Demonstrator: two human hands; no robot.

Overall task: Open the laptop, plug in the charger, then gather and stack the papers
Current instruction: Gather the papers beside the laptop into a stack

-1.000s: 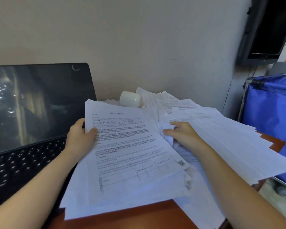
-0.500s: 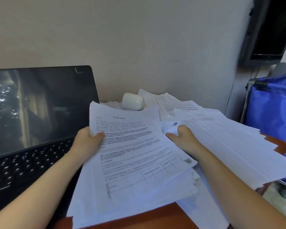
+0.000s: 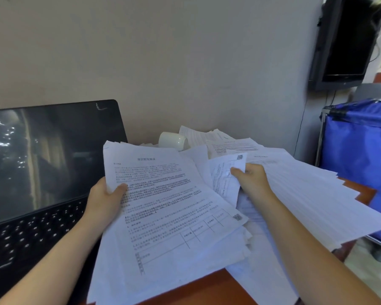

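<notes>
The laptop [image 3: 42, 172] is seen open at the left. A stack of papers [image 3: 174, 216] is gripped at its left edge by the left hand [image 3: 103, 199], thumb curled over the top page, forearm stretched forward. Behind, a white cup [image 3: 173, 140] lies on its side, contents hidden. One sheet [image 3: 224, 177] is pinched by the right hand [image 3: 251, 181] above loose papers [image 3: 317, 201] fanned across the table [image 3: 207, 291]. A blue cart [image 3: 361, 150] stands rightmost.

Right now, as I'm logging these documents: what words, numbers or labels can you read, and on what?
"项目转包协议": heading of the top sheet, gripped by the left hand.
Body text and table on that sheet: too blurred to read.
Print and code square on the loose sheet, pinched by the right hand: unreadable.
Keys of the laptop: blurred.
Logo on the wall screen: too small.
</notes>
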